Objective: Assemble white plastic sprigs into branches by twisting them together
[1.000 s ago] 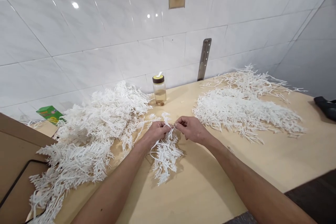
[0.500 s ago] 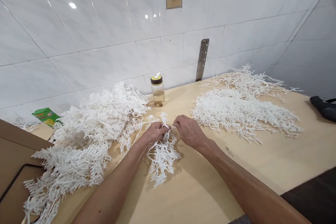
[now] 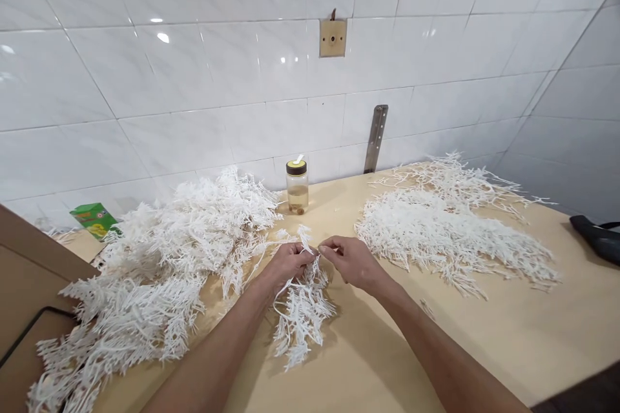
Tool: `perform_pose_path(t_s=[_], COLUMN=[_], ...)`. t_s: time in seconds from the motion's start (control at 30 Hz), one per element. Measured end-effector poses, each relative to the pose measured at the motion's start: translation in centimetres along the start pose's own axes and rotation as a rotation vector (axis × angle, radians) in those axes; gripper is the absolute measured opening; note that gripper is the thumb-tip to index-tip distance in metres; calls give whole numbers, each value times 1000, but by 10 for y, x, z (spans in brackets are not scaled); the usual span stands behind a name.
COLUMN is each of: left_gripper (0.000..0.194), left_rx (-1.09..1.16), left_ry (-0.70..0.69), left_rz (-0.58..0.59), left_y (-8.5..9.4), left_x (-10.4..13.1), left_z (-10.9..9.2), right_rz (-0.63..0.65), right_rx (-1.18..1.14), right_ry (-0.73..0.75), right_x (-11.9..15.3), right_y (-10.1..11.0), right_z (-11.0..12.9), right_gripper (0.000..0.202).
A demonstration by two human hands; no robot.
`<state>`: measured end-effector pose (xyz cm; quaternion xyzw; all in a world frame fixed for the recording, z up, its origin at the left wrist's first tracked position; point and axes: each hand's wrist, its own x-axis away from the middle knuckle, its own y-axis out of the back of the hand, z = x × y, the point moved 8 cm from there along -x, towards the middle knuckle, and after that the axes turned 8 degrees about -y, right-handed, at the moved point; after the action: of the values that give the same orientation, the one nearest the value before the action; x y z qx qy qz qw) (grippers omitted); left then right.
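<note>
White branching strands [image 3: 303, 316] hang in a small bunch from my left hand [image 3: 290, 260], whose thumb and fingers pinch their upper end. Close to its right, my right hand [image 3: 351, 261] has thumb and forefinger pressed together at the bunch's top; anything between those fingertips is too small to make out. A large heap of similar white strands [image 3: 194, 239] lies to the left of my hands. Another, flatter pile [image 3: 436, 232] spreads out on the right of the table [image 3: 378, 368].
Behind my hands stands a clear bottle [image 3: 297, 197] with a dark and yellow lid. A metal bracket [image 3: 376, 139] rises at the tiled wall. At left are a green packet [image 3: 94, 219] and a cardboard box [image 3: 33, 271]; a black object [image 3: 595, 239] lies far right.
The camera view has tilted up, so the scene sits lower. My right hand has come closer to my left fingertips, which still hold the bunch.
</note>
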<state>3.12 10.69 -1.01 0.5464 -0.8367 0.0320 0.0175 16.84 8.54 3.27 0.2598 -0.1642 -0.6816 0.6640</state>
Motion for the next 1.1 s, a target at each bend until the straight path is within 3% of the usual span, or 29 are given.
perform_pose_path(t_s=[0.37, 0.6, 0.7, 0.83, 0.9, 0.97, 1.1], left_gripper=[24, 24, 28, 31, 35, 40, 48], left_rx=[-7, -113, -127, -172, -173, -165, -144], left_ry=[-11, -4, 30, 12, -6, -9, 23], left_rz=[10, 75, 76, 41, 55, 67, 124], left_y=[-5, -12, -12, -6, -6, -6, -12], left_x=[1, 5, 5, 5, 5, 5, 6], left_z=[-2, -2, 0, -1, -3, -3, -4], right_rz=[95, -104, -233, -564, -628, -520, -93], right_rx=[-165, 366, 485, 461, 382, 235, -148], right_ry=[-203, -21, -114, -158, -133, -130, -161], right_x=[1, 3, -5, -6, -3, -3, -4], right_y=[-19, -13, 18, 81, 93, 83, 27], right_z=[-19, 0, -19, -39, -40, -37, -23], right_gripper=[15, 16, 19, 10, 13, 18, 30])
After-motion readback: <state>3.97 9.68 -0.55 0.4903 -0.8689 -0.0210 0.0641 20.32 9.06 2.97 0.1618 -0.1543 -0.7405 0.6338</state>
